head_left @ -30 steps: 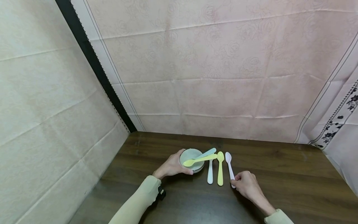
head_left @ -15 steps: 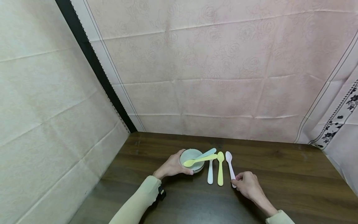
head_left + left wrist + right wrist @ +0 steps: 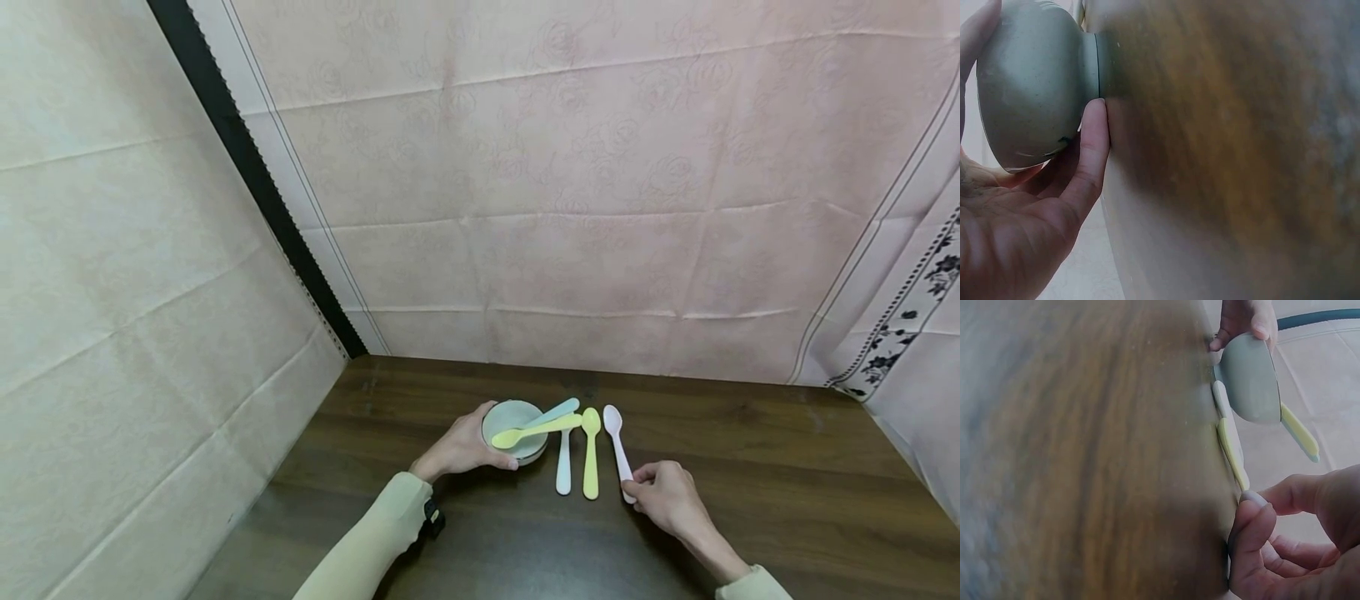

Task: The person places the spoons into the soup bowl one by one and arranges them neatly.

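My left hand point(image 3: 467, 442) holds a pale green bowl point(image 3: 1032, 81) from its left side, thumb on the near side. Inside the bowl rest a yellow-green spoon point(image 3: 517, 436) and a light blue spoon point(image 3: 558, 411), their handles sticking out over the right rim. To the right, another light blue spoon point(image 3: 564, 473) and another yellow-green spoon point(image 3: 591, 462) lie side by side on the table. My right hand point(image 3: 670, 498) pinches the handle end of a pale lilac spoon point(image 3: 617, 442), whose scoop points away from me.
Everything stands on a dark brown wooden table point(image 3: 780, 483). Pale patterned cloth point(image 3: 585, 183) hangs behind it, and more cloth point(image 3: 150, 333) closes off the left side. A dark band point(image 3: 255, 167) runs down between them.
My right hand has shifted slightly to the right with the lilac spoon's handle end. My left hand and the bowl show no visible movement.
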`<state>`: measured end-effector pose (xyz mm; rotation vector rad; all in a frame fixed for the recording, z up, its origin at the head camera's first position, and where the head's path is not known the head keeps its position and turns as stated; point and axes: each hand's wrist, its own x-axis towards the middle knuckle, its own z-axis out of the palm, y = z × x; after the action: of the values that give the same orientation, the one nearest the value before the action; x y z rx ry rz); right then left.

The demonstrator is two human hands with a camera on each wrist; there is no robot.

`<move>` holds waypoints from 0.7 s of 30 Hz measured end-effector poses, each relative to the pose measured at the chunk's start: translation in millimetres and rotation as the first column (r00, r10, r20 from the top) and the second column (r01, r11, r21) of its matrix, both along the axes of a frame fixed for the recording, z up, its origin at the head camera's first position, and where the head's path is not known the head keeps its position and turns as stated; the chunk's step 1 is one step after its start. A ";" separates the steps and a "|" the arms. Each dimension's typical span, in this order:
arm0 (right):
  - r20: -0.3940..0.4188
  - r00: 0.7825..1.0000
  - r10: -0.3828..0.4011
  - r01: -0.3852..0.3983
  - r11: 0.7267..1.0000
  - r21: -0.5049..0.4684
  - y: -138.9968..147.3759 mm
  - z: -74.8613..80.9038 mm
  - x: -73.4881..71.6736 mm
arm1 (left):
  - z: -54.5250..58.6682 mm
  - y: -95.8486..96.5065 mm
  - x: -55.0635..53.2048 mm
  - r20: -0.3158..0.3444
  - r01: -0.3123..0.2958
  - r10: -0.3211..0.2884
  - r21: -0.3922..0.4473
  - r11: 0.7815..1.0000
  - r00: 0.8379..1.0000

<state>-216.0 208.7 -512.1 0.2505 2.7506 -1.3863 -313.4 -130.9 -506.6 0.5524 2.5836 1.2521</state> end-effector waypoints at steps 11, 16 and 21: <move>0.016 1.000 -0.019 0.020 0.997 -0.080 3.4 -4.0 0.7 | -2.1 -0.1 -0.3 -0.001 0.006 -0.006 -0.008 1.000 1.000; 0.024 0.999 -0.022 0.025 0.993 -0.114 3.7 -3.1 1.1 | -2.3 0.0 -1.3 -0.005 0.008 -0.008 -0.002 1.000 1.000; 0.028 0.999 -0.025 0.028 0.991 -0.132 4.2 -1.0 2.4 | -1.7 -0.2 -0.8 0.001 0.000 0.000 -0.007 1.000 1.000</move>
<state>-213.6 212.9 -513.2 0.2976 2.6296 -1.5523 -314.3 -131.0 -508.3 0.5507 2.5862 1.2419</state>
